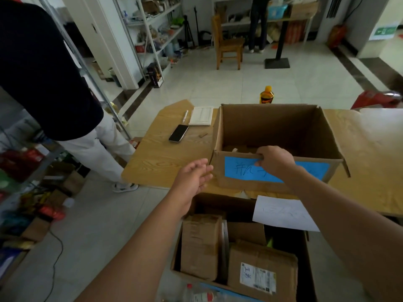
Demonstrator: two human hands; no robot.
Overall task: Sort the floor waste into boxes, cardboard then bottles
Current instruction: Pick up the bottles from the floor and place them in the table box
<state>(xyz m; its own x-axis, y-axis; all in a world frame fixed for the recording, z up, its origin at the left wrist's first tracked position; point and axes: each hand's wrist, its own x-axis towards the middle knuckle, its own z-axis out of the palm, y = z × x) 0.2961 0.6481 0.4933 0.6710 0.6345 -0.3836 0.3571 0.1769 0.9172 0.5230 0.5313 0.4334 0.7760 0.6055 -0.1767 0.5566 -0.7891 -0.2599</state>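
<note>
An open cardboard box with a blue handwritten label stands on the wooden table. My right hand grips the box's near rim, fingers curled over the edge. Just left of the box's near corner, my left hand hovers with straight fingers and holds nothing. On the floor below, a second box holds several flattened cardboard pieces. An orange-capped bottle stands on the floor behind the table. A clear plastic bottle lies at the bottom edge.
A phone, a pen and a white pad lie on the table's left part. A person in white trousers stands at the left beside cluttered shelves. A wooden chair and another person stand far back.
</note>
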